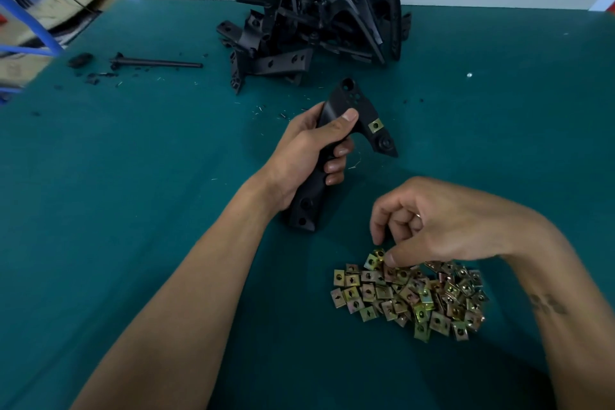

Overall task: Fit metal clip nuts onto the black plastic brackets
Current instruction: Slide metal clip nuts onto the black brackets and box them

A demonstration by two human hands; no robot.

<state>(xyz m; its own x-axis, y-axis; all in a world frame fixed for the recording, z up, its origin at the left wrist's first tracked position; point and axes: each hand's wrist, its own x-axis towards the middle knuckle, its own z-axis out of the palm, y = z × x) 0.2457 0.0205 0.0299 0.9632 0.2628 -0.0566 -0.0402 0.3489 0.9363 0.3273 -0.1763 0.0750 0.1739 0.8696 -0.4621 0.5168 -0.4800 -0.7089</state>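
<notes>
So my left hand (pixel 307 156) is wrapped tight round the long black plastic bracket (pixel 336 143), held up off the green table (pixel 133 176), one brass-coloured metal clip nut (pixel 375 125) already sitting on its arm. My right hand (pixel 429 226) is down at the far edge of the loose pile of clip nuts (pixel 409 296), thumb and forefinger closing on one, I think. Risk here: fingers snag two nuts, or it goes on the wrong way round and jams. Can't really see whether a nut is actually pinched, the fingers cover it. The heap of spare black brackets (pixel 316 27) at the back is too tangled to count.
</notes>
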